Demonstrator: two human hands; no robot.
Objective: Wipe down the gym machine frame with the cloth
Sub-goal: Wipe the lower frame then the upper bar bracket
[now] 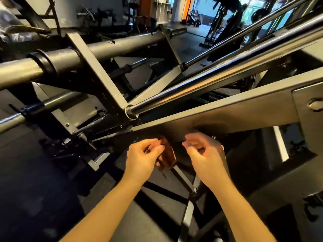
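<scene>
A dark brown cloth (pixel 167 156) hangs crumpled just below the machine's wide grey frame beam (pixel 218 116), which slopes up to the right. My left hand (pixel 144 155) pinches the cloth's upper left part with curled fingers. My right hand (pixel 203 151) hovers a short way to the right of the cloth, fingers loosely curled, with nothing visibly in it; its fingertips are blurred. Both hands are just under the beam's lower edge.
A shiny chrome guide rod (pixel 218 79) runs diagonally above the beam into a black cross-frame (pixel 97 72). A thick black tube with a steel sleeve (pixel 21 70) crosses at upper left. Dark rubber floor (pixel 43 198) lies below. More gym machines stand at the back.
</scene>
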